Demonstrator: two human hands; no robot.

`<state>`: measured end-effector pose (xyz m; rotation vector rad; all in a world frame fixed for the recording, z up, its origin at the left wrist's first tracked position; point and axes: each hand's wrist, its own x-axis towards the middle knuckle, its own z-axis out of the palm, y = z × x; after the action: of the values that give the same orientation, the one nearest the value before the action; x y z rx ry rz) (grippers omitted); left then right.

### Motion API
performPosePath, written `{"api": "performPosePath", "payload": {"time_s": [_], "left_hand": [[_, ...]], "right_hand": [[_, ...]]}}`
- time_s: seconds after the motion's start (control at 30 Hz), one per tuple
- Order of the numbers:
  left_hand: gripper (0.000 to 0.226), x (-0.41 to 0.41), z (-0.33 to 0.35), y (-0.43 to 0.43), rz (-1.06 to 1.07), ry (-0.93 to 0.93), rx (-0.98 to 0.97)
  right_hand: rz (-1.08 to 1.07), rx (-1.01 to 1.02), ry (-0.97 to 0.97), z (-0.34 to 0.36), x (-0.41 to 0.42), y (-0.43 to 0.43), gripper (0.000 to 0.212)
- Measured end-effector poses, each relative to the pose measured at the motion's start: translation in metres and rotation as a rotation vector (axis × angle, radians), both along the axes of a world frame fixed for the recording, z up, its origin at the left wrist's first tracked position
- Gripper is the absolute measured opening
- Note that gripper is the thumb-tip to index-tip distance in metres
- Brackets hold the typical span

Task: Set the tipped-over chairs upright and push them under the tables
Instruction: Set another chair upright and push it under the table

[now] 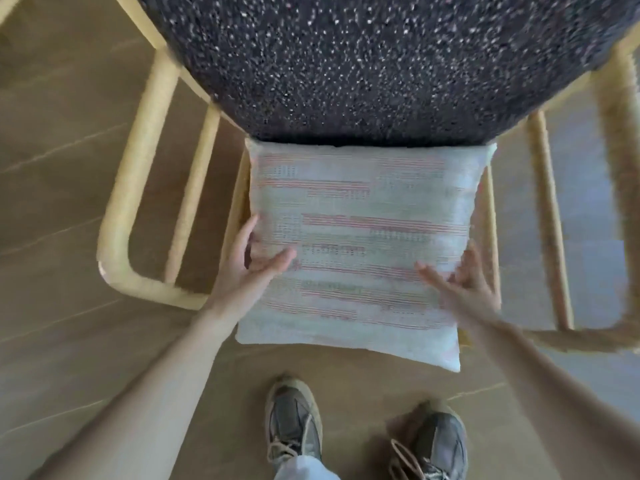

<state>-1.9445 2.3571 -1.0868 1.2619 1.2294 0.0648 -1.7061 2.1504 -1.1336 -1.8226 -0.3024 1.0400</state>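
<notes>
A pale wooden armchair [117, 216] stands upright below me, its seat partly under a dark speckled tabletop [346, 57]. A white cushion with pink and green stripes [356, 216] lies on the seat. My left hand [252, 261] touches the cushion's left edge, fingers apart, thumb resting on top. At the cushion's right edge is my right hand [464, 282], also spread, blurred by motion. Neither hand clearly grips the fabric.
The chair's curved armrests [616, 209] flank the seat left and right. My two grey laced shoes [294, 420] stand on the tan wood-look floor [62, 150] just in front of the chair. The tabletop's edge overhangs the back of the cushion.
</notes>
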Motion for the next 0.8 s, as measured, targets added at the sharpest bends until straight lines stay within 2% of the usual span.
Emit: {"api": "performPosePath", "payload": {"time_s": [0.03,0.13,0.17,0.23,0.33,0.43,0.53,0.67,0.73,0.8], "left_hand": [[0.122,-0.004,-0.021,0.000,0.012,0.027,-0.058],[0.101,-0.010,-0.072,0.003,0.026,0.102,-0.106],[0.093,-0.009,-0.080,0.004,0.026,0.119,-0.109],[0.087,-0.006,-0.085,0.007,0.024,0.132,-0.109],[0.102,-0.005,-0.065,0.005,0.024,0.170,-0.099],[0.091,-0.013,-0.007,-0.007,0.065,0.204,-0.113],[0.071,-0.024,0.067,-0.020,0.107,0.200,-0.153],[0.071,-0.023,0.180,-0.015,0.164,0.192,-0.186],[0.075,-0.016,0.239,-0.003,0.149,0.179,-0.206],[0.066,-0.004,0.296,0.011,0.121,0.167,-0.238]], "right_hand": [[-0.029,-0.020,0.030,-0.014,0.000,-0.001,0.069],[0.031,0.030,0.089,-0.049,0.005,-0.003,0.029],[0.051,0.027,0.112,-0.054,0.007,-0.003,0.029],[0.034,-0.008,0.146,-0.057,0.009,0.000,0.054],[-0.017,-0.086,0.172,-0.034,0.004,0.003,0.060],[-0.022,-0.100,0.217,0.024,-0.007,-0.007,0.052],[-0.064,-0.130,0.271,0.099,-0.018,-0.023,0.067],[-0.107,-0.227,0.296,0.212,-0.020,-0.022,0.069],[-0.102,-0.269,0.272,0.271,-0.012,-0.012,0.064],[-0.121,-0.308,0.241,0.331,-0.001,0.001,0.055]]}}
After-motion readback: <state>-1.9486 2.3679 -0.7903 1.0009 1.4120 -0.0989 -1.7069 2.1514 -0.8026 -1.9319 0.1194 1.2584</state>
